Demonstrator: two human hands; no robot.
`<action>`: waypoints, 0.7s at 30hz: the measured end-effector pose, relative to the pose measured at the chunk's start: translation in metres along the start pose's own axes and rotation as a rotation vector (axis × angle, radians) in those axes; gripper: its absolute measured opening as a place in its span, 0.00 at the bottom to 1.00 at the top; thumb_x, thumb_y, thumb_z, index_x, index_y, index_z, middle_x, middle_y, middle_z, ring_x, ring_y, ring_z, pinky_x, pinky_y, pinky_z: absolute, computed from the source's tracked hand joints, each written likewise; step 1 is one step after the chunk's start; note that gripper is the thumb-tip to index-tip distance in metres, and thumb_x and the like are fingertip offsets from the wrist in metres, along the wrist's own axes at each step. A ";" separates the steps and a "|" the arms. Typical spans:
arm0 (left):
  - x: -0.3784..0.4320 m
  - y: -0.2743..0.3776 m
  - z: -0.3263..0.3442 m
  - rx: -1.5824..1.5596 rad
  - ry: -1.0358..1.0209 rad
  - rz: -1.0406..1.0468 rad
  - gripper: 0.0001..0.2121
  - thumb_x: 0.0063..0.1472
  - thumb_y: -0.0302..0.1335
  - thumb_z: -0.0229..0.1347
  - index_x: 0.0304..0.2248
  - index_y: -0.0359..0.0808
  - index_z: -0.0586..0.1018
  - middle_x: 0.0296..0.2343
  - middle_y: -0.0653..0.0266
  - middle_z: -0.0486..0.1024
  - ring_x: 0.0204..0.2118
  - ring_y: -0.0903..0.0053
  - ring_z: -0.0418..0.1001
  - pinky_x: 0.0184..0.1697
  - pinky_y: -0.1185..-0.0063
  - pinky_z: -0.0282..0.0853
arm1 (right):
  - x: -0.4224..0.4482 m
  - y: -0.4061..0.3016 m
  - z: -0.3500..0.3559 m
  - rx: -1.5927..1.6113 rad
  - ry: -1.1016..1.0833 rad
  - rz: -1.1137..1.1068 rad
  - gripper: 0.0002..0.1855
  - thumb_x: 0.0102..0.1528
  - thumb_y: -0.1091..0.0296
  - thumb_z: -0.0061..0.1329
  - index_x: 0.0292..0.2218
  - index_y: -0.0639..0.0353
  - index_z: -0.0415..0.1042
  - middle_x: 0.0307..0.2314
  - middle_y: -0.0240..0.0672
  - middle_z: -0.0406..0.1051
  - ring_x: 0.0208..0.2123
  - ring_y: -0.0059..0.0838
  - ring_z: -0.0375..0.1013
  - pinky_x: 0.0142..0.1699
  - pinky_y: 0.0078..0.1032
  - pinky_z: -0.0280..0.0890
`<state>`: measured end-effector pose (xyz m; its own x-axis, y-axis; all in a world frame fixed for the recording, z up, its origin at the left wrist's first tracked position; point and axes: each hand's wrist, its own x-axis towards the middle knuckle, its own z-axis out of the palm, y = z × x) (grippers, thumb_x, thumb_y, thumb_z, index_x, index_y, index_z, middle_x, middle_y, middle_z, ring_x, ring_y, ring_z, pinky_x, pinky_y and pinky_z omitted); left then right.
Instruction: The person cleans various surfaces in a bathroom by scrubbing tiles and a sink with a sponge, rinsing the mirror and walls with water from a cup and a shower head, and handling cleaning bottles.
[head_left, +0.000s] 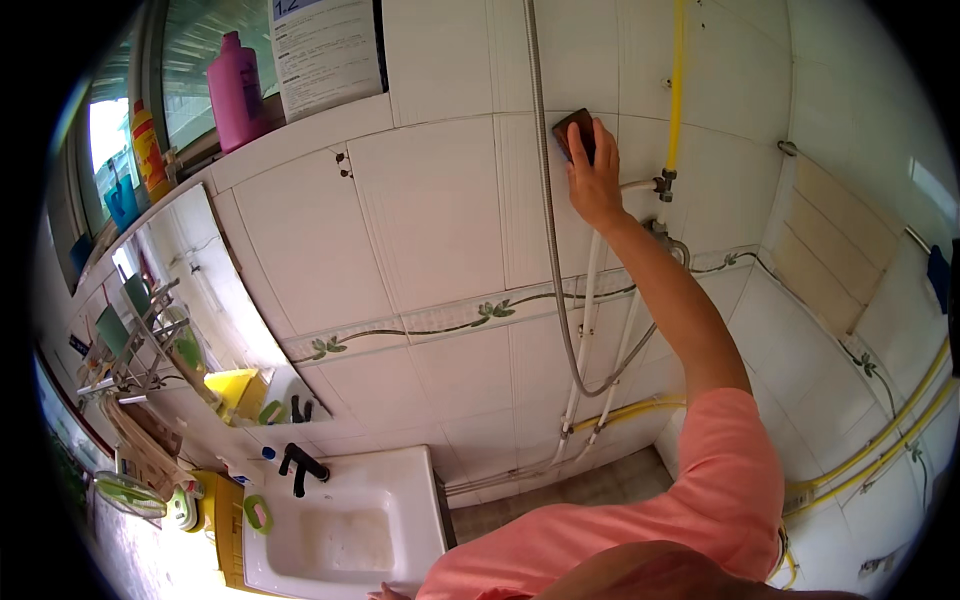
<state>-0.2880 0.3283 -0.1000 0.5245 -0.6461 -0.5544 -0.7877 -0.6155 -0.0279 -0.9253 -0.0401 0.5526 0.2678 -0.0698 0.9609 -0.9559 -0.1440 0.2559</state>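
Note:
My right hand (594, 176) is stretched up to the white wall tiles (442, 202), its fingers on a dark brown block, perhaps a sponge (576, 136). The block lies against the tiles just right of a hanging metal shower hose (551, 225). Only some fingers of my left hand (388, 592) show at the bottom edge of the picture, by the front rim of the white washbasin (439, 517); the rest of it is hidden. On the basin stand a black faucet (304, 466) and a green oval item (258, 514).
White pipes (589, 300) and a shower valve (660, 231) are close below my right forearm. A yellow pipe (677, 90) runs up the wall. A pink bottle (236, 97) stands on the window ledge above a mirror (225, 315). A folded panel (832, 240) hangs at right.

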 end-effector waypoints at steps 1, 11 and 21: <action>-0.001 -0.002 -0.001 0.022 0.007 0.015 0.36 0.57 0.41 0.51 0.63 0.51 0.49 0.60 0.34 0.43 0.64 0.42 0.38 0.64 0.54 0.34 | -0.014 0.011 -0.005 -0.018 -0.023 -0.001 0.36 0.54 0.72 0.51 0.61 0.56 0.51 0.56 0.59 0.45 0.56 0.57 0.50 0.58 0.49 0.52; 0.020 0.038 -0.002 0.074 -0.014 0.064 0.38 0.55 0.43 0.49 0.63 0.44 0.48 0.59 0.30 0.44 0.63 0.40 0.41 0.63 0.54 0.38 | 0.124 0.025 -0.001 -0.094 0.173 0.064 0.34 0.57 0.71 0.47 0.61 0.57 0.49 0.57 0.56 0.46 0.56 0.55 0.49 0.60 0.48 0.49; 0.009 0.024 0.019 0.404 0.718 0.031 0.37 0.54 0.40 0.49 0.63 0.46 0.50 0.58 0.30 0.46 0.62 0.41 0.44 0.63 0.56 0.40 | 0.163 0.119 -0.031 -0.347 0.292 0.228 0.31 0.55 0.72 0.48 0.58 0.58 0.55 0.55 0.57 0.49 0.54 0.56 0.53 0.57 0.47 0.53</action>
<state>-0.3087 0.3160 -0.1217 0.4716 -0.8758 0.1029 -0.7889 -0.4712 -0.3945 -0.9990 -0.0378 0.7430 0.0499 0.2247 0.9731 -0.9831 0.1828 0.0082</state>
